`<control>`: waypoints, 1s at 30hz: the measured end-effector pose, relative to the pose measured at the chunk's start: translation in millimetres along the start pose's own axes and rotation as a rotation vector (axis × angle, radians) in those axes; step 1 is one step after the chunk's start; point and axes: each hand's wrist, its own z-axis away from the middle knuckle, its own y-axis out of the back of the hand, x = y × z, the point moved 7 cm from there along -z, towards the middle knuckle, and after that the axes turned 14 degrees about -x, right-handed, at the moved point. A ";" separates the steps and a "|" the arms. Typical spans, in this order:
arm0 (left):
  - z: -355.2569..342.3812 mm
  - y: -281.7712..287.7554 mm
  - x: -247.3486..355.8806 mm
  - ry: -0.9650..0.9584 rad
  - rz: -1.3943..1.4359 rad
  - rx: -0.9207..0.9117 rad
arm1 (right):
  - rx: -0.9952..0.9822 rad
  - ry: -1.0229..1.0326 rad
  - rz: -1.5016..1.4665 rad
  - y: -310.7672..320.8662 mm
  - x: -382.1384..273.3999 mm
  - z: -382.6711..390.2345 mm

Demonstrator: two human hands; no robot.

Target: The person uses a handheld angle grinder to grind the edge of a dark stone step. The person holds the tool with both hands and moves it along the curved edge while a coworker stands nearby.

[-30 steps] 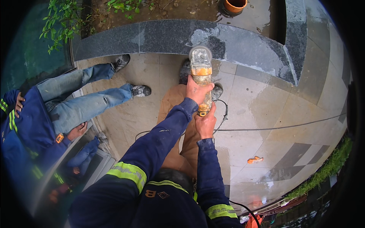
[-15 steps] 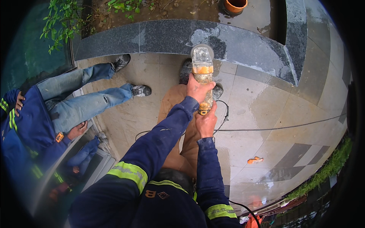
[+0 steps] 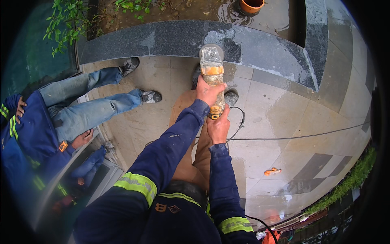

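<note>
My left hand (image 3: 207, 91) is closed round the middle of a dusty, yellow-banded angle grinder (image 3: 212, 69), and my right hand (image 3: 218, 127) grips its rear end, where a black cable loops down. The grinder's round disc (image 3: 219, 52) lies at the inner edge of a dark granite ledge (image 3: 174, 38); whether it touches the stone I cannot tell. A pale wet smear marks the granite just right of the disc. My shoes are partly hidden behind the grinder, below the ledge.
A co-worker (image 3: 91, 110) in jeans sits at left beside a glass panel (image 3: 44, 73). Beyond the ledge are plants (image 3: 61, 28) and an orange pot (image 3: 250, 5) in muddy water. A cable (image 3: 284, 138) and an orange glove (image 3: 272, 171) lie on the tiles (image 3: 308, 122).
The grinder and both my hands have shifted slightly up and to the left along the ledge. Ripples now show in the water by the pot. The co-worker has not visibly moved.
</note>
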 end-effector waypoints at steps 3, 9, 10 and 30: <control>6.5 1.2 -1.7 0.018 -0.012 0.018 | 0.001 0.005 0.002 -1.4 3.1 3.0; 6.4 -4.8 -0.9 0.041 -0.007 -0.006 | 0.019 0.019 -0.007 -1.0 7.5 3.8; 5.3 -2.8 -1.4 0.032 -0.012 0.000 | 0.019 0.025 -0.006 -1.9 5.4 1.8; 31.0 -9.7 -22.9 0.026 -0.008 0.018 | 0.009 0.007 -0.039 -8.3 36.7 19.5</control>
